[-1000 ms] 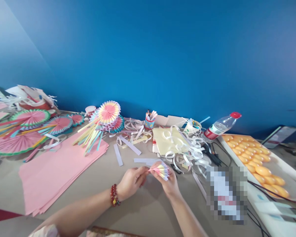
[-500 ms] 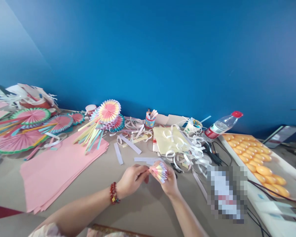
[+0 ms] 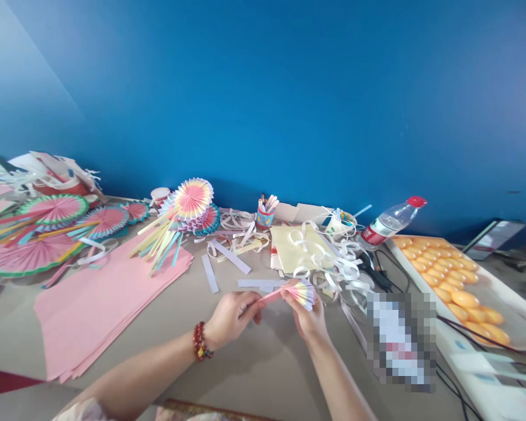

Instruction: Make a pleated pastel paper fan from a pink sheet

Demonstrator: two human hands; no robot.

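A small pleated paper fan, pink, yellow and lilac, is pinched by my right hand, its folds spread towards the right. My left hand wears a red bead bracelet and grips the narrow pink end of the same fan, which stretches between both hands. Just beyond the hands, pale lilac paper strips lie on the grey table. Parts of the fan are covered by my fingers.
Pink paper sheets lie left. Finished paper rosettes and more round fans rest behind them. Curled white strips pile up right of centre, near a bottle. A tray of yellow oval pieces and cables border the right side.
My right hand has moved a little to the right and down, away from my left hand. More of the fan's pink length now shows between them.
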